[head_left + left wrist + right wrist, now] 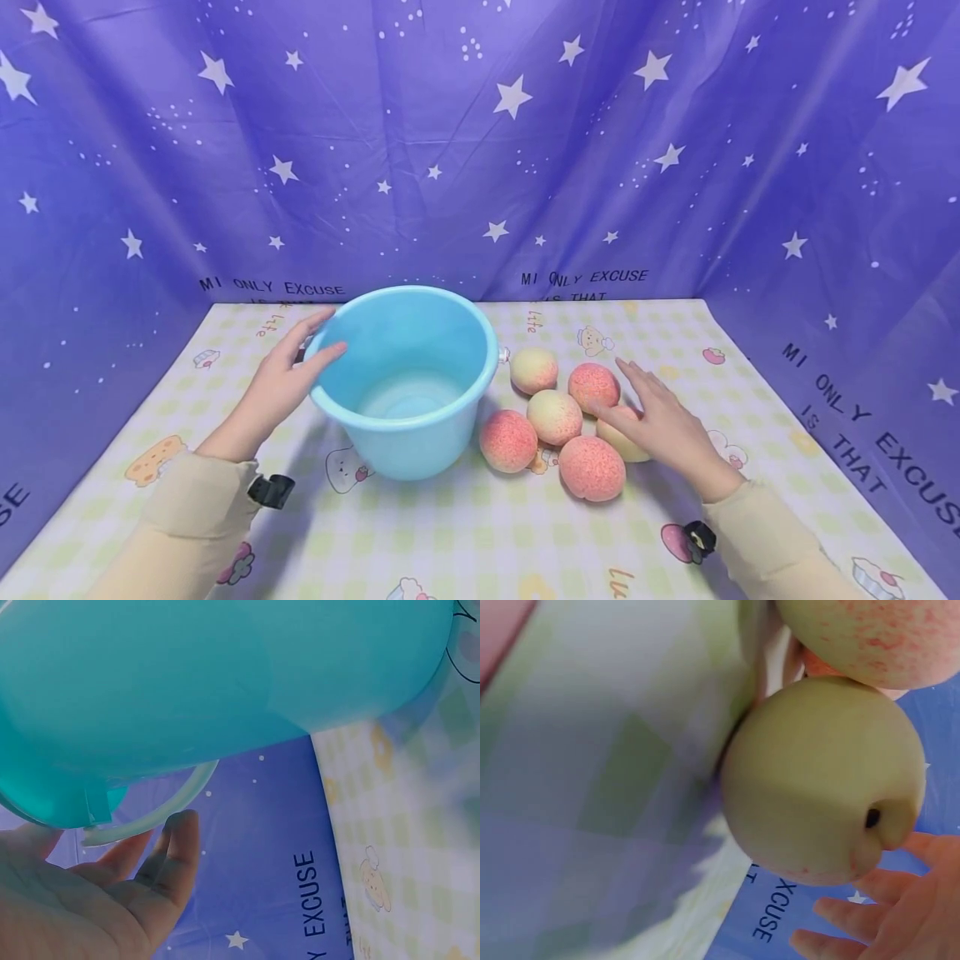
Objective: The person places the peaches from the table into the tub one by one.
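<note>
Bucket rim [405, 423] between thumb [326, 358] and fingers [180, 862] of left hand [273, 387]

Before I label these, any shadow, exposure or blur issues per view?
Head view: bright, blue bucket fairly crisp, soft shadow on the tablecloth to its left in the picture; left wrist view: dimmer, bluish, tablecloth smeared near the right edge; right wrist view: tablecloth on the left blurred and partly shadowed, pale peach clearer, its lettering backdrop readable only in part.
</note>
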`<state>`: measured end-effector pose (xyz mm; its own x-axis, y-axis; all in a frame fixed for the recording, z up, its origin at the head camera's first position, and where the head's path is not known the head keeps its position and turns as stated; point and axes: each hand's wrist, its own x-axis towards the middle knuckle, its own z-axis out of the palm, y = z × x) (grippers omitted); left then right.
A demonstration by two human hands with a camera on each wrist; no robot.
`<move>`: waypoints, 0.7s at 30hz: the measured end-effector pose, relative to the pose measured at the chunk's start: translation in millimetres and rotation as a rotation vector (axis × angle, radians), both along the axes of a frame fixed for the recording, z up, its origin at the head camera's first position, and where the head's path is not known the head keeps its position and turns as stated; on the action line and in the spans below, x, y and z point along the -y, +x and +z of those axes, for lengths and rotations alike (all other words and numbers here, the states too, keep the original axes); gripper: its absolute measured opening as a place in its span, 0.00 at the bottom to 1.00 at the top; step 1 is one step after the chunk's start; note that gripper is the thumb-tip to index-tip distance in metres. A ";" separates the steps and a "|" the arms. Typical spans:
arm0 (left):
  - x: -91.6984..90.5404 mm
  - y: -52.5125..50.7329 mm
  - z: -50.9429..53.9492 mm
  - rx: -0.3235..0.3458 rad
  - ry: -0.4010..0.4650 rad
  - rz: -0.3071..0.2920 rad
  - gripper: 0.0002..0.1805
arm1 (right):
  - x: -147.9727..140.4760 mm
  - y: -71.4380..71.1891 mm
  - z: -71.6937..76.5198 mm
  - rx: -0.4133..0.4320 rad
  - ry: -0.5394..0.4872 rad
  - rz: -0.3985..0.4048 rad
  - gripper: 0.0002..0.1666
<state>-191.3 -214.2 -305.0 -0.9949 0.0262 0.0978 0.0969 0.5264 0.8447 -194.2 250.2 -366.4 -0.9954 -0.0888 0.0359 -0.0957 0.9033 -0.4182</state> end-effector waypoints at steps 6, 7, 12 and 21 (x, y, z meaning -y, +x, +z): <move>-2.5 -0.3 -0.5 0.061 0.066 -0.025 0.40 | -1.8 2.8 -7.4 0.020 -0.025 -0.016 0.59; -2.9 -0.5 -0.6 0.069 0.073 -0.027 0.40 | -2.2 3.3 -8.8 0.022 -0.028 -0.015 0.59; -3.3 -2.0 -2.5 0.094 0.084 -0.024 0.39 | -4.0 4.4 -15.5 0.031 -0.036 -0.019 0.58; -4.3 -1.4 -3.4 0.103 0.102 -0.015 0.39 | -5.7 6.7 -19.1 0.036 -0.042 -0.025 0.56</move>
<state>-192.6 -209.9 -308.4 -0.9993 0.0366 -0.0022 0.0141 0.4367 0.8995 -187.5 256.0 -385.5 -0.9980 -0.0635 0.0035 -0.0580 0.8870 -0.4582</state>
